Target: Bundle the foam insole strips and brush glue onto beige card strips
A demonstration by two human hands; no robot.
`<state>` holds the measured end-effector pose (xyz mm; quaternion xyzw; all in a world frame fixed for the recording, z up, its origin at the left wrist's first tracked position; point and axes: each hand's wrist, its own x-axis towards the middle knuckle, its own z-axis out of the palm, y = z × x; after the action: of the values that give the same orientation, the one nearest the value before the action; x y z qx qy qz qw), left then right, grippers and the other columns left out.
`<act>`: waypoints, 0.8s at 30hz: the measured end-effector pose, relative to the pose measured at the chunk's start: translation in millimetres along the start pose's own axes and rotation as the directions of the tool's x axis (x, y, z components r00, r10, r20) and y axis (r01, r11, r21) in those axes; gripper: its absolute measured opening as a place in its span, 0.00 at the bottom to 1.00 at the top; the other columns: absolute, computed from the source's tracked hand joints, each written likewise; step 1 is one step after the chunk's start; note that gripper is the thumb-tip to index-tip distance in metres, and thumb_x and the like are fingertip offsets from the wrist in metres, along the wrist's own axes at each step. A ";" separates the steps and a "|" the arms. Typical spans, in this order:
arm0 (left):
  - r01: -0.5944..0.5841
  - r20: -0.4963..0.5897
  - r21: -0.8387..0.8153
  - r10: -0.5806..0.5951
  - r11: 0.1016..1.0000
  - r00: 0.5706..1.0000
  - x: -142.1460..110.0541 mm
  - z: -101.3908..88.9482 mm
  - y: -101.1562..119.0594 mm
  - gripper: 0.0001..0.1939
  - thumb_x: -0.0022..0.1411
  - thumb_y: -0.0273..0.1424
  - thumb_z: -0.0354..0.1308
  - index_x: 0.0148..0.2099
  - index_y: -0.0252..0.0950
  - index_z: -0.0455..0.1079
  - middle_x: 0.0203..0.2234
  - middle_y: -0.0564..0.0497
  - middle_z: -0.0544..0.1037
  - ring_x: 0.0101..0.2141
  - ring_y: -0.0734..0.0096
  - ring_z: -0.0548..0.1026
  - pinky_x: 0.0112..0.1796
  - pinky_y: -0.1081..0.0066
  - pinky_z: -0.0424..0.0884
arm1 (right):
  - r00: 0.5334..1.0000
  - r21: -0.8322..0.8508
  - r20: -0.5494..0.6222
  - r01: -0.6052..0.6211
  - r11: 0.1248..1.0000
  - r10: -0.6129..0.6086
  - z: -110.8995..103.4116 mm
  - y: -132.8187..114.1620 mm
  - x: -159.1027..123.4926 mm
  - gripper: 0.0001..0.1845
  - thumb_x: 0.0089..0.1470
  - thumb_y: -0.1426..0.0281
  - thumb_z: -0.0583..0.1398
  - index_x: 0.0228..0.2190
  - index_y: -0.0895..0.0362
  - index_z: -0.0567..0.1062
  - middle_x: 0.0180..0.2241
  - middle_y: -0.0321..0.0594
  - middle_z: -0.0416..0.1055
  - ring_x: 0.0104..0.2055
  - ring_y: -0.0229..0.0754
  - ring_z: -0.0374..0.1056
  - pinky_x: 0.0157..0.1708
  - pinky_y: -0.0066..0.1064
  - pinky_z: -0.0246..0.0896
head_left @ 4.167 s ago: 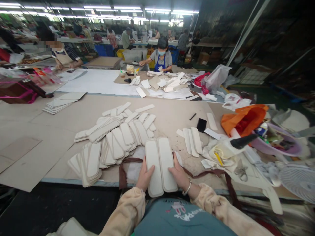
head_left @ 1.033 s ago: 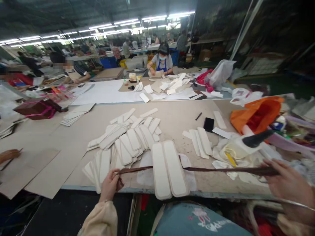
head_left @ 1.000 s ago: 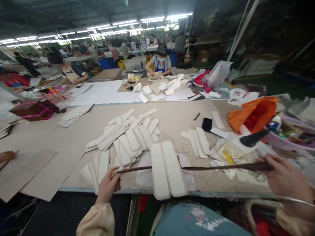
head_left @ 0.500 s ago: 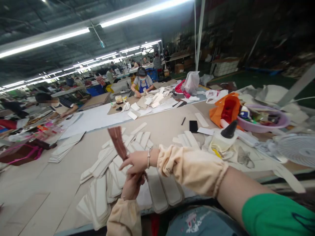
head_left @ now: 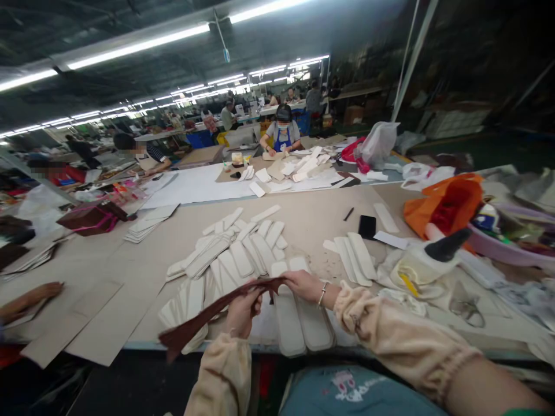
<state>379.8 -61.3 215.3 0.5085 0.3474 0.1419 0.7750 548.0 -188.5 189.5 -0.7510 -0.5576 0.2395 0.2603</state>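
From where I operate, I see a long, dark-brown strip of soft material (head_left: 210, 309) stretched between both hands, raised above the pale-beige desk (head_left: 318, 219). The right hand (head_left: 303, 285) pinches one end, thumb and fingers narrow. The left hand (head_left: 243, 311) is closed on the strip nearby, and from there the wider loose end slants down to the left, in front of the desk's near edge.

Just under the right hand I have two long, cream, round-ended flat pieces (head_left: 288, 323) lying side by side. A spread pile of similar cream pieces (head_left: 239, 258) lies behind the left hand. To the right I make out a flat black rectangular object (head_left: 367, 227), a translucent plastic bottle with a black conical nozzle (head_left: 414, 268) and an orange bag (head_left: 418, 212).
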 end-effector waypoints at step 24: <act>-0.332 0.262 0.615 0.212 0.715 0.942 16.7 4.8 -32.5 0.08 0.54 0.34 0.59 0.30 0.37 0.77 0.23 0.49 0.74 0.29 0.65 0.68 0.32 0.71 0.61 | 0.975 0.555 0.018 -0.192 0.809 0.220 25.5 -9.4 4.0 0.15 0.62 0.61 0.46 0.33 0.57 0.64 0.19 0.32 0.67 0.19 0.35 0.66 0.19 0.25 0.63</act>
<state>390.7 -69.5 181.0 0.8016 0.2276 0.0805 0.5470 525.8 -179.2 176.2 -0.7048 -0.3734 0.3995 0.4519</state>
